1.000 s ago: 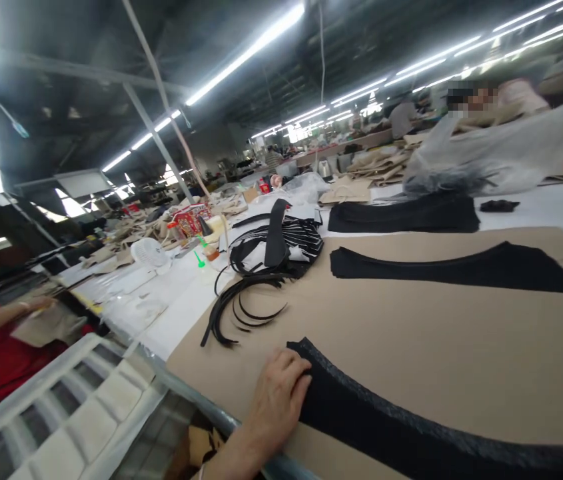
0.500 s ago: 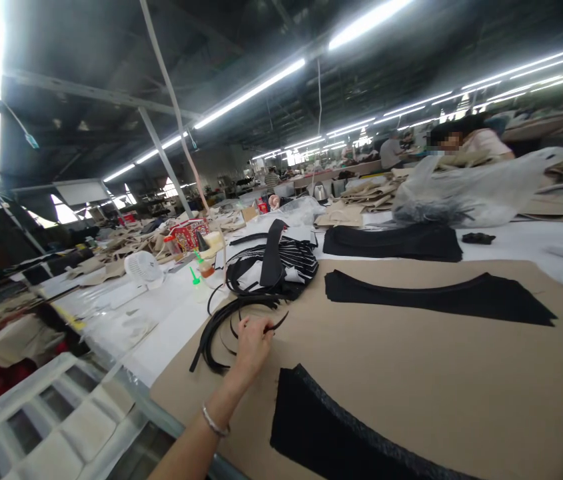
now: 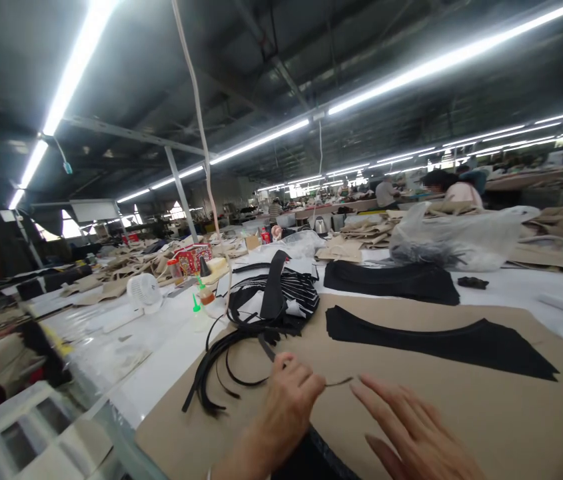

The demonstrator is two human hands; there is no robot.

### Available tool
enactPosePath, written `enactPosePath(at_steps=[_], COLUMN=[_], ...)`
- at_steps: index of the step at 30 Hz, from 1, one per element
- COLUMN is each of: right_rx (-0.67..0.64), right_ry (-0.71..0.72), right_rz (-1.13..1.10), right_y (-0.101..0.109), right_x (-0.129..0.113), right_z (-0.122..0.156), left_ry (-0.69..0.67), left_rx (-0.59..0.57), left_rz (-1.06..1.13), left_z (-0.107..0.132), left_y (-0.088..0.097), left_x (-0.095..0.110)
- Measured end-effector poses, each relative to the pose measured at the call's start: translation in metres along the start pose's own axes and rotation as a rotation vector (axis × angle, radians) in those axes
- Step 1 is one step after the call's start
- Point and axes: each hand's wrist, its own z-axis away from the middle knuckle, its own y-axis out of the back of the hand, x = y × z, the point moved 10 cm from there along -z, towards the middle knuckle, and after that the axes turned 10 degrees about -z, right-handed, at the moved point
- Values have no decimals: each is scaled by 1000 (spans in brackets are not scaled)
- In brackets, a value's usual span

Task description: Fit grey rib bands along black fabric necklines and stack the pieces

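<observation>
My left hand (image 3: 291, 400) is closed around a narrow black strip (image 3: 338, 383), whose thin end sticks out to the right. My right hand (image 3: 406, 420) is open, fingers stretched toward that end; whether a fingertip touches it I cannot tell. Left of my left hand, a curved bundle of black strips (image 3: 206, 363) lies on a brown sheet (image 3: 461, 407). Beneath my hands shows a black fabric piece (image 3: 328, 450), mostly hidden by them. Farther back lies a second curved black fabric piece (image 3: 436, 340).
Behind are a black fabric stack (image 3: 391, 283), black-and-white striped pieces (image 3: 301, 293) and a translucent plastic bag (image 3: 466, 233). On the left stand green-tipped bottles (image 3: 205, 293) and a white fan (image 3: 144, 292). A pale rack (image 3: 16, 433) adjoins the table edge. A person (image 3: 461, 193) sits beyond the bag.
My left hand has come right and nearer, drawing the strip off the bundle. My right hand has entered from the lower right. The view has tilted upward.
</observation>
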Motion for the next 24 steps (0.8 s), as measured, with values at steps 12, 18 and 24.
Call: enactPosePath(at_steps=[12,18,24], right_rx=[-430,-427,-328], right_ry=[-239,-296,-331], right_rz=[-380,-422,-564], right_y=[-59,-39,-13], right_x=[13,15,17], right_z=[-24,-35,-46], left_ry=[-232,-257,-288], left_rx=[48,54,132], left_rz=[-33,-61,-112], left_z=[-1,-5,-17], left_y=[31,47,82], left_x=[25,21,23])
